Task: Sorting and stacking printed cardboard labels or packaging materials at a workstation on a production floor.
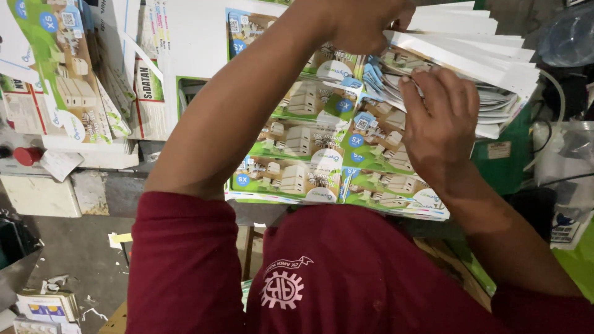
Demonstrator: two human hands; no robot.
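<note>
A fanned stack of green and white printed card sheets [309, 142] lies in front of me on the worktable. My left hand [362, 21] reaches across and grips the top of the stack's raised sheets [470, 59]. Lower down, my right hand [439, 124] presses on the same bundle, its fingers tucked between the sheet edges. Both arms come from dark red sleeves.
More printed sheets [68, 74] are piled at the left on a grey bench [105, 188], beside a red cap [28, 156]. A green box [504, 164] and clear plastic bags [566, 31] stand at the right. Paper scraps and small boxes [46, 309] lie on the floor below.
</note>
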